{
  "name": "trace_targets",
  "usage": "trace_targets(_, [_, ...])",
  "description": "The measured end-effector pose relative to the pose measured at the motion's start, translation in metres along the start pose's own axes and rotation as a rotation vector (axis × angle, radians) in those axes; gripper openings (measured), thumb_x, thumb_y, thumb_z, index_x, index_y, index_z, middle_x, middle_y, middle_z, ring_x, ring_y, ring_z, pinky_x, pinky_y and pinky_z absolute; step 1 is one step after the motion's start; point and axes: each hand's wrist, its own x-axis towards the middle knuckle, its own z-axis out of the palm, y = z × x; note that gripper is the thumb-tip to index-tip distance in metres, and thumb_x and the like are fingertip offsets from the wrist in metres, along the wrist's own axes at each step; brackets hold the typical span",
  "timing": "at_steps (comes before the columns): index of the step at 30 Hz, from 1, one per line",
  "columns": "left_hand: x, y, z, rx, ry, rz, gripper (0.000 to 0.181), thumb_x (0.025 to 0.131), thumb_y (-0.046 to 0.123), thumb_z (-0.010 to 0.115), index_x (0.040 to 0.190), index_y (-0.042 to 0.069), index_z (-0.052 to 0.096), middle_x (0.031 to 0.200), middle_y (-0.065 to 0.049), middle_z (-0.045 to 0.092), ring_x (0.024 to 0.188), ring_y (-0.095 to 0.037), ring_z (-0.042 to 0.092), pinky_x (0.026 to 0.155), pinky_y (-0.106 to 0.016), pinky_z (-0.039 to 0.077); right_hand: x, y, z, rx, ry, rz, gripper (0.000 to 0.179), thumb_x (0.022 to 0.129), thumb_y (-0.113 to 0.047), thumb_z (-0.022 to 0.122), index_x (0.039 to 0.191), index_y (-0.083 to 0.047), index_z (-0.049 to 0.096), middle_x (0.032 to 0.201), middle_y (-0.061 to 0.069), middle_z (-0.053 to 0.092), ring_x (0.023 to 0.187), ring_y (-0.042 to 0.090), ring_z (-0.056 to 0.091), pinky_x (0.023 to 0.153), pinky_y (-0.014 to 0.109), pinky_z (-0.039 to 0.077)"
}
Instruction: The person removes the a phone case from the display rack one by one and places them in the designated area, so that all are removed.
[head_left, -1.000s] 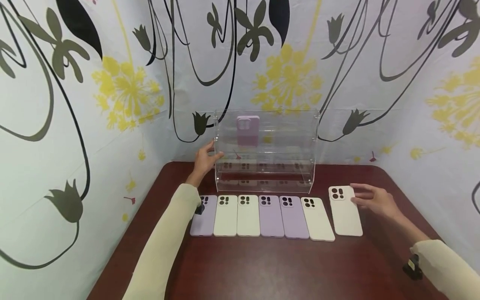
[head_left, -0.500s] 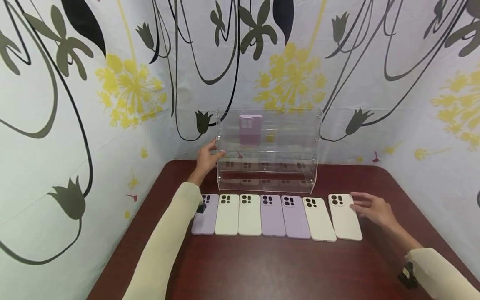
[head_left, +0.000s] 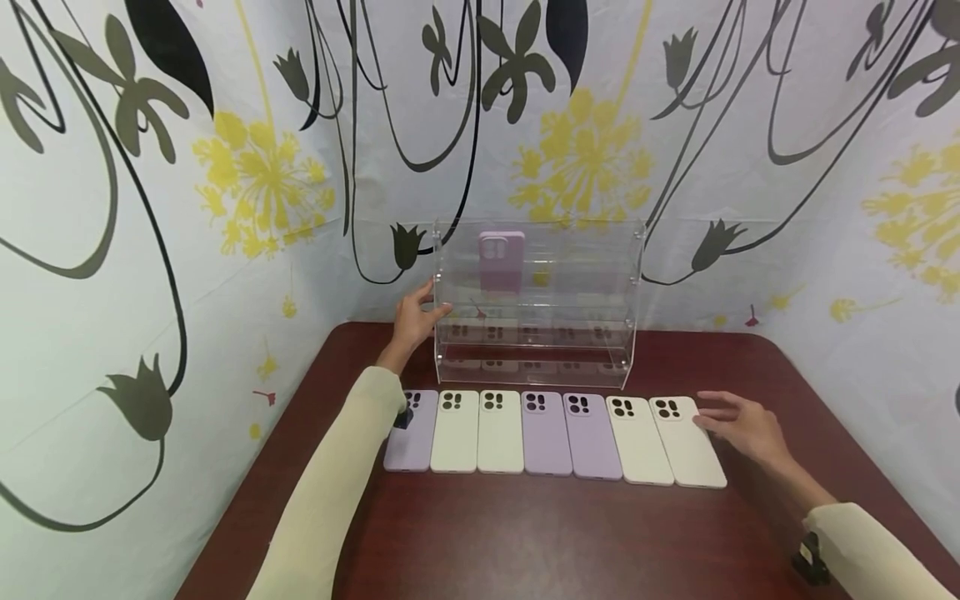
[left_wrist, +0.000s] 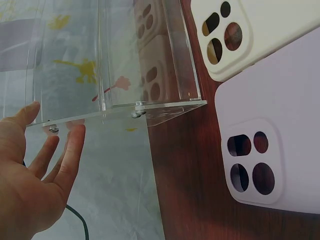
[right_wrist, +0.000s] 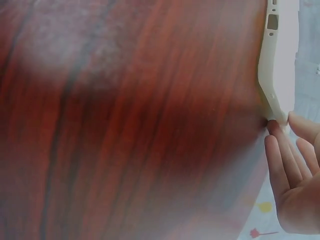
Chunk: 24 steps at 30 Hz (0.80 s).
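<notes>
My left hand (head_left: 411, 323) holds the left side panel of a clear acrylic display rack (head_left: 581, 287). In the left wrist view the thumb (left_wrist: 29, 114) lies on one side of the panel, with fingers on the other. My right hand (head_left: 746, 427) pinches the right edge of a white phone case (head_left: 688, 454), the rightmost in a row. The right wrist view shows the thumb over that case's corner and fingers under it. Beside it lies another white phone case (head_left: 641, 450). A purple phone case (head_left: 501, 260) stands upright in the rack's upper part.
Leftward along the row lie two purple cases (head_left: 594, 437) (head_left: 547, 437), two white cases (head_left: 501, 437) (head_left: 454, 437) and a purple case (head_left: 412, 446) partly behind the left sleeve. The dark red wooden table (head_left: 517, 542) meets flower-printed cloth (head_left: 300, 183) at the back and sides.
My right hand has brought the white case down and leftward to the row's right end, where it now lies against the neighbouring white case. My left hand stays on the rack.
</notes>
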Motion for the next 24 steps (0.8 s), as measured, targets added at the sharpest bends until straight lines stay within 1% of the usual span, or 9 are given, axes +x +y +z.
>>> trace_targets(3, [-0.001,0.001,0.001,0.003,-0.004,-0.006,0.072,0.096,0.02,0.079,0.159,0.024,0.045,0.143,-0.022,0.06,0.102,-0.039,0.073,0.062,-0.036,0.067,-0.001,0.001,0.002,-0.071,0.042,-0.018,0.058,0.09,-0.038,0.083,0.136,-0.004,0.067,0.1,0.012,0.079,0.073,0.021,0.076,0.056,0.022,0.047])
trace_targets(4, [-0.002,0.001,0.001,0.006,-0.001,-0.008,0.072,0.096,0.02,0.079,0.159,0.023,0.044,0.143,-0.022,0.06,0.102,-0.039,0.073,0.062,-0.036,0.067,-0.001,0.002,0.002,-0.09,0.056,-0.028,0.057,0.09,-0.038,0.084,0.135,-0.005,0.068,0.099,0.011,0.08,0.077,0.025,0.076,0.06,0.022,0.047])
trace_targets(6, [-0.002,0.001,0.001,0.013,-0.002,-0.013,0.072,0.096,0.02,0.079,0.159,0.024,0.044,0.144,-0.021,0.06,0.103,-0.037,0.072,0.062,-0.036,0.067,-0.003,0.002,0.003,-0.098,0.075,-0.042,0.054,0.09,-0.035,0.084,0.132,-0.005,0.07,0.097,0.01,0.08,0.086,0.034,0.075,0.069,0.032,0.052])
trace_targets(8, [-0.002,0.001,0.002,0.016,0.0,-0.014,0.072,0.096,0.022,0.079,0.159,0.024,0.044,0.144,-0.021,0.06,0.102,-0.037,0.073,0.062,-0.035,0.067,-0.004,0.003,0.004,-0.099,0.094,-0.054,0.051,0.09,-0.033,0.085,0.13,-0.005,0.071,0.095,0.008,0.08,0.091,0.035,0.074,0.075,0.041,0.051])
trace_targets(11, [-0.002,0.0,0.003,0.02,0.0,-0.015,0.072,0.096,0.024,0.079,0.159,0.025,0.044,0.145,-0.02,0.059,0.103,-0.035,0.073,0.063,-0.036,0.067,-0.006,0.005,0.005,-0.078,0.11,-0.072,0.047,0.089,-0.03,0.085,0.126,-0.005,0.073,0.093,0.008,0.08,0.091,0.027,0.074,0.085,0.056,0.046])
trace_targets(14, [-0.002,-0.002,0.003,0.024,0.003,-0.01,0.072,0.096,0.023,0.079,0.159,0.025,0.044,0.145,-0.02,0.059,0.105,-0.036,0.072,0.064,-0.036,0.067,-0.005,0.008,0.004,-0.054,0.129,-0.104,0.045,0.088,-0.028,0.087,0.124,-0.005,0.074,0.092,0.009,0.08,0.086,0.013,0.074,0.09,0.058,0.043])
trace_targets(17, [-0.002,-0.002,0.003,0.023,0.003,-0.008,0.072,0.096,0.023,0.079,0.159,0.025,0.044,0.145,-0.02,0.059,0.105,-0.037,0.072,0.064,-0.038,0.067,-0.002,0.008,0.002,-0.053,0.149,-0.149,0.043,0.087,-0.026,0.087,0.123,-0.005,0.074,0.092,0.009,0.08,0.083,0.0,0.071,0.088,0.049,0.044])
trace_targets(22, [-0.002,0.0,0.002,0.0,-0.002,-0.007,0.072,0.096,0.022,0.079,0.159,0.024,0.044,0.144,-0.023,0.059,0.096,-0.042,0.073,0.066,-0.046,0.067,0.01,-0.005,-0.004,-0.073,0.177,-0.203,0.042,0.088,-0.024,0.086,0.125,-0.006,0.075,0.095,0.008,0.08,0.079,-0.021,0.059,0.073,0.016,0.045])
trace_targets(24, [-0.002,0.001,0.002,-0.021,-0.006,-0.01,0.072,0.096,0.02,0.078,0.159,0.024,0.044,0.144,-0.025,0.058,0.094,-0.046,0.072,0.069,-0.052,0.067,0.018,-0.014,-0.008,-0.063,0.18,-0.216,0.043,0.089,-0.024,0.086,0.126,-0.007,0.074,0.097,0.01,0.08,0.079,-0.025,0.056,0.067,0.009,0.044])
